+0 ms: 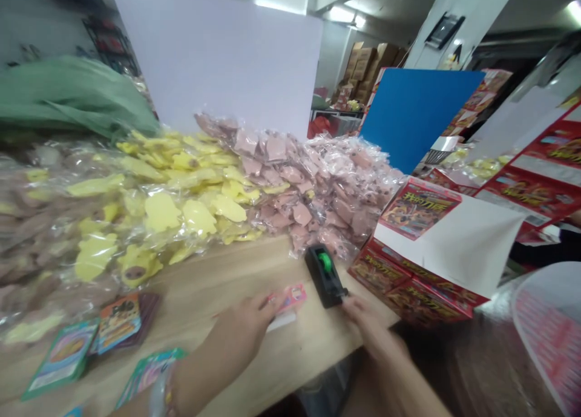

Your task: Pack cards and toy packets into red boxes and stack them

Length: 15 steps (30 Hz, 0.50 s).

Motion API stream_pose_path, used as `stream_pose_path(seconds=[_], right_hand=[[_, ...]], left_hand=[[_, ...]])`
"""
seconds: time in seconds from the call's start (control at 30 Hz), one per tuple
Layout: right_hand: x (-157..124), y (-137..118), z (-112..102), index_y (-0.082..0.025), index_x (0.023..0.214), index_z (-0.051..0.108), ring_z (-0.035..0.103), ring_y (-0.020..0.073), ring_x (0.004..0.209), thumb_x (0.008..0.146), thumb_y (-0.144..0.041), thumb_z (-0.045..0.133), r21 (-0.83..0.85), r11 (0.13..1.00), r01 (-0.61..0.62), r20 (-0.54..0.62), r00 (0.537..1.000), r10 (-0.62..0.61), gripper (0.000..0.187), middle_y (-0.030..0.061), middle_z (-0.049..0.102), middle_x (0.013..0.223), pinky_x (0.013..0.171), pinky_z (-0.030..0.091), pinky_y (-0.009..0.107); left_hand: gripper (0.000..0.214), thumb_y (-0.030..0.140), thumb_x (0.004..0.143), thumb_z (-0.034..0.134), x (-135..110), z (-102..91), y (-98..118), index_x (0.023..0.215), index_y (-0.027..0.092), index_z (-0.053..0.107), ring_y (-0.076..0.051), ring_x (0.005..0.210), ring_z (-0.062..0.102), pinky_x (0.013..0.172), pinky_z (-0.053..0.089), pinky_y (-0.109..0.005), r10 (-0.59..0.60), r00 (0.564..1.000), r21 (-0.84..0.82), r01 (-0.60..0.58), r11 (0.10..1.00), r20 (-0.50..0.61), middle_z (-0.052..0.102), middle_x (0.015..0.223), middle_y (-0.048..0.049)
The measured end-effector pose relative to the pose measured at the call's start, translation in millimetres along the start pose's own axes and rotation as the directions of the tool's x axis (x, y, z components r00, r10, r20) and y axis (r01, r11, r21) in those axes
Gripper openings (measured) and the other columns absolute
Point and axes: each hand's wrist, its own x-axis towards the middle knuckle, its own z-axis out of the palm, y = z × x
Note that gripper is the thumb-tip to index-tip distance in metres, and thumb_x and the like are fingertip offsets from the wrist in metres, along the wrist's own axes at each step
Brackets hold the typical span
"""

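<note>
My left hand [247, 326] rests on the wooden table [218, 284], its fingers closed on a small pink packet [290, 297] that lies flat by the table's front edge. My right hand [367, 323] reaches in from the right with its fingertips at the near end of a black tape dispenser [324, 275] holding a green roll; motion blur hides whether those fingers grip it. The dispenser stands just right of the pink packet.
Heaps of bagged yellow pieces [181, 193] and pink pieces [308, 181] fill the back of the table. Card packs [120, 323] lie at the front left. Red printed boxes [417, 272] stand stacked at the right, with a blue board [413, 114] behind.
</note>
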Motion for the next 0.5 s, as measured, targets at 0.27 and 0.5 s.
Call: stream_pose_path(seconds=[0.27, 0.5], right_hand=[[-53.9, -11.7, 89.4, -0.02, 0.056, 0.044, 0.04, 0.0121, 0.053, 0.074, -0.048, 0.053, 0.197, 0.967, 0.163, 0.111, 0.976, -0.187, 0.034, -0.0031, 0.04, 0.054, 0.053, 0.036, 0.025], [-79.3, -8.3, 97.2, -0.018, 0.079, 0.052, 0.05, 0.0192, 0.066, 0.047, -0.055, 0.066, -0.071, 0.972, 0.222, -0.04, 0.973, -0.226, 0.051, 0.0013, 0.053, 0.07, 0.055, 0.04, 0.028]], left_hand=[[0.045, 0.017, 0.087, 0.034, 11.4, -1.7, 24.2, 0.132, 0.013, 0.03, -0.023, 0.086, 0.06, 0.072, 0.048, -0.034, -0.035, 0.998, 0.109, 0.04, 0.993, -0.048, 0.059, 0.105, -0.0137], [0.035, 0.021, 0.084, 0.044, -26.7, -29.9, 49.8, 0.119, 0.018, 0.042, -0.02, 0.083, 0.06, 0.069, 0.048, -0.028, 0.085, 0.993, 0.063, -0.08, 0.995, -0.087, 0.062, 0.099, -0.0071]])
